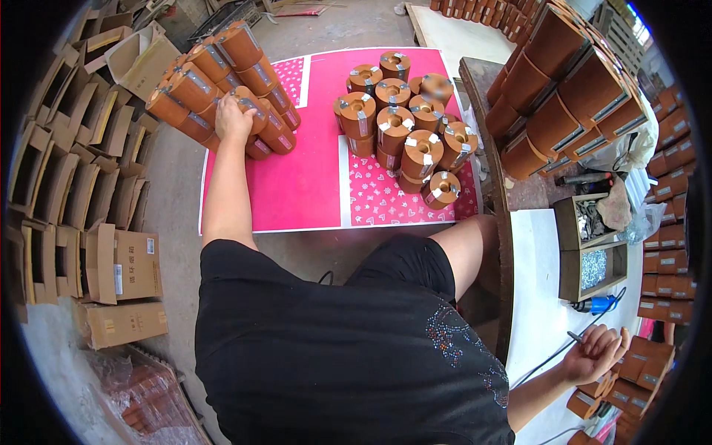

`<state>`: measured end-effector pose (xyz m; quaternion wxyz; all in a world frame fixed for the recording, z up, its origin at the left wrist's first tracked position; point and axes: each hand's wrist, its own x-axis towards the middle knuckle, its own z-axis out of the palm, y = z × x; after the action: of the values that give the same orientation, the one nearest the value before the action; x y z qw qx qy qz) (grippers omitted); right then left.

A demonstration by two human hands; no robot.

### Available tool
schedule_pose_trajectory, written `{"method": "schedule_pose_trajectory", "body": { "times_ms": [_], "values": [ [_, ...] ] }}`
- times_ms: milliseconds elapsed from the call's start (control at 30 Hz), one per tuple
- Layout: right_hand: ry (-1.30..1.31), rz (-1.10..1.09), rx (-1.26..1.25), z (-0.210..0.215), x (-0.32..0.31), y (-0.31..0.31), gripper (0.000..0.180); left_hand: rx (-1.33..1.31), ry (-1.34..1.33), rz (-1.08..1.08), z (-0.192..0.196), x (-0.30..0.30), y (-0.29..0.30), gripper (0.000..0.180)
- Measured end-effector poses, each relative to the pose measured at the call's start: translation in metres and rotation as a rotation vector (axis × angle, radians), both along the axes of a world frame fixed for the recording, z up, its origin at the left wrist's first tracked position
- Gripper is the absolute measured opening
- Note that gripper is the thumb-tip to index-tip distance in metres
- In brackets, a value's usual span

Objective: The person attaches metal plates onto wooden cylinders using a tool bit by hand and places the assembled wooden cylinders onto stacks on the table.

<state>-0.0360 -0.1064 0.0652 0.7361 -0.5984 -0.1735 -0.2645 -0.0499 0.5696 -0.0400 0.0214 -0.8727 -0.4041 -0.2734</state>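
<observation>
My left hand (236, 119) reaches out over a stack of brown wooden cylinders (191, 87) at the far left of the pink table. Its fingers are curled round the top of one brown cylinder (249, 105) in the near part of that stack. Off to the lower right, my right hand (595, 354) is raised above the white bench, palm up with curled fingers. A small dark, slim piece (575, 337) sticks out from its fingertips; its kind is unclear. A blue power tool (593, 305) with a black cord lies just beyond this hand.
Several cylinders with centre holes and metal clips (395, 124) stand grouped on the pink table (297, 189). More brown cylinders (564, 89) are stacked at the right. A wooden box (612, 279) holds small silvery hardware. Open cardboard boxes (122, 267) line the left side.
</observation>
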Motion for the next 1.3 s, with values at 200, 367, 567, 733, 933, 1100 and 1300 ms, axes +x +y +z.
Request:
{"method": "schedule_pose_trajectory", "body": {
  "times_ms": [200,367,567,733,933,1100,1300],
  "values": [
    [0.009,0.034,-0.032,-0.001,0.003,0.012,0.023,-0.093,0.045,-0.007,0.022,0.022,0.010,0.054],
    [0.013,0.006,-0.037,-0.004,0.005,0.011,0.022,-0.070,0.073,0.024,0.017,0.028,0.017,0.053],
    [0.006,-0.001,-0.043,0.000,0.000,0.010,0.022,-0.052,0.098,-0.012,0.013,0.036,0.024,0.051],
    [0.004,0.007,-0.038,0.000,0.000,0.011,0.022,-0.104,0.128,0.034,0.020,0.036,0.023,0.049],
    [-0.011,0.023,-0.006,-0.001,-0.003,0.007,0.022,-0.009,-0.020,0.038,0.035,0.054,0.005,0.050],
    [-0.038,0.062,0.001,-0.002,-0.003,0.016,0.024,-0.076,-0.466,-0.894,-0.024,0.080,-0.154,0.029],
    [-0.046,-0.047,-0.047,0.006,-0.016,0.009,0.022,-0.388,0.110,-1.393,-0.122,0.077,-0.330,0.032]
  ]
}}
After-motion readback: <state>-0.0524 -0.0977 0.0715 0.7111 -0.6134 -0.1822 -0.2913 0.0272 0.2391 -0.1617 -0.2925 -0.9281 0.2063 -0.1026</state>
